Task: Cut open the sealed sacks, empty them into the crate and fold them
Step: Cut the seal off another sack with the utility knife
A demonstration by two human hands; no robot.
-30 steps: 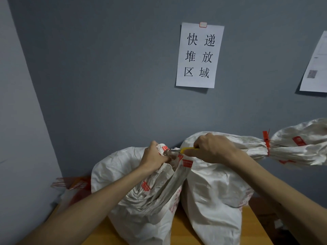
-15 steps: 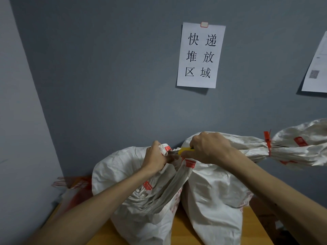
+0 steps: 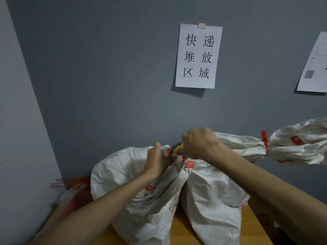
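Observation:
Two white woven sacks with red labels stand on a wooden table [image 3: 184,230]. The left sack [image 3: 122,174] has its neck bunched together, and my left hand [image 3: 157,160] grips that neck just below the top. My right hand [image 3: 198,143] holds a yellow-handled cutting tool [image 3: 179,149] right at the gathered neck; its blade is hidden between my hands. The right sack [image 3: 215,197] lies behind my right forearm, its neck stretched out to the right and bound by a red tie [image 3: 264,141].
A grey wall stands close behind the sacks, with a paper sign [image 3: 198,56] and another sheet [image 3: 315,64] pinned to it. A red-and-white bag [image 3: 74,186] lies at the table's left end by the side wall.
My right hand has moved slightly up and left, closer to my left hand, so less of the yellow handle shows. My left hand keeps its grip on the neck.

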